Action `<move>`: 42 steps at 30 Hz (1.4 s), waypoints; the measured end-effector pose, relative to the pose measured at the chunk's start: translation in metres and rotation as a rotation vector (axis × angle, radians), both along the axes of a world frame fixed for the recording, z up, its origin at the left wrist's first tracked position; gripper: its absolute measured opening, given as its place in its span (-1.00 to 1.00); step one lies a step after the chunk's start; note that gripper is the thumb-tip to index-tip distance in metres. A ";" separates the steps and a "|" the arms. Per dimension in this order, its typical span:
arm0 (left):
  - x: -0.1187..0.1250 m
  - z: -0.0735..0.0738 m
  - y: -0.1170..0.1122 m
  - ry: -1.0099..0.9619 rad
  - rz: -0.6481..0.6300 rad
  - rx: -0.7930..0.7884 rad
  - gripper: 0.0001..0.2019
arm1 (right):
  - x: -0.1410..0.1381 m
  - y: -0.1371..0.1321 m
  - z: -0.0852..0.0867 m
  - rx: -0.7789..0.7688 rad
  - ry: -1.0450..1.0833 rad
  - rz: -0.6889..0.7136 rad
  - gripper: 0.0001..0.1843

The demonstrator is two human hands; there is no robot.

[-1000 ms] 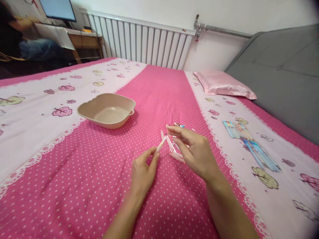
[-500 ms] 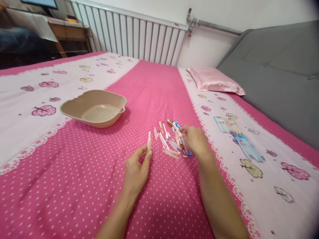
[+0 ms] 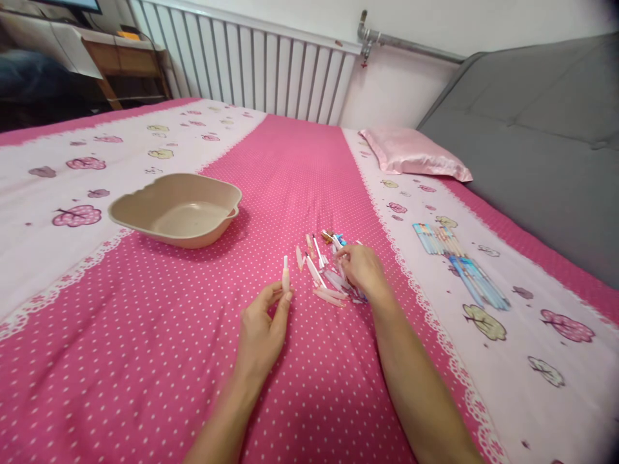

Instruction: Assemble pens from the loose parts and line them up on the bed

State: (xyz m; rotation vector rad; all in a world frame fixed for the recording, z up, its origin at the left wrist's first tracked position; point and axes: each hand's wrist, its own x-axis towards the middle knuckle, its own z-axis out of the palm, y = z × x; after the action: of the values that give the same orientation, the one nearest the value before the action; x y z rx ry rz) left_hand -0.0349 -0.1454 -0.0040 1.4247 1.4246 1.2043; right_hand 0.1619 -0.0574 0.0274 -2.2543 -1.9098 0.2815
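On bed [image 3: 145,361]: basin [image 3: 193,238], left; pile of pen pieces [image 3: 329,296], centre; two sets of pens [image 3: 476,282], right; pillow [image 3: 413,153] behind pens, near headboard [image 3: 527,122]. Beyond bed: radiator [image 3: 251,58].

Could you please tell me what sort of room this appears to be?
It is most likely a bedroom: a pink pillow lies on a broad patterned bedspread, next to what looks like a grey padded headboard.

Whitish pen piece [image 3: 285,278], white-dotted pink bedspread [image 3: 145,335] with pale tree-print bands [image 3: 33,258], beige basin [image 3: 193,240], light-pink pillow [image 3: 413,154].
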 end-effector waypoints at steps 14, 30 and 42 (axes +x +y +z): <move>-0.001 -0.002 0.000 0.013 0.000 0.002 -0.66 | 0.015 0.005 -0.006 -0.059 -0.020 -0.077 -0.73; 0.000 -0.001 0.000 -0.001 -0.002 -0.013 -0.66 | 0.006 0.010 -0.017 -0.027 0.080 0.011 -0.75; -0.001 -0.002 0.001 -0.001 0.002 -0.003 -0.66 | 0.003 0.016 -0.024 0.034 0.139 -0.027 -0.76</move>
State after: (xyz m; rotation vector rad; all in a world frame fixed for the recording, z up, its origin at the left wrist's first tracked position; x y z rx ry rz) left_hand -0.0356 -0.1445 -0.0063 1.4210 1.4269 1.2030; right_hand 0.1646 -0.0418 0.0033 -2.1758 -1.7993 0.3880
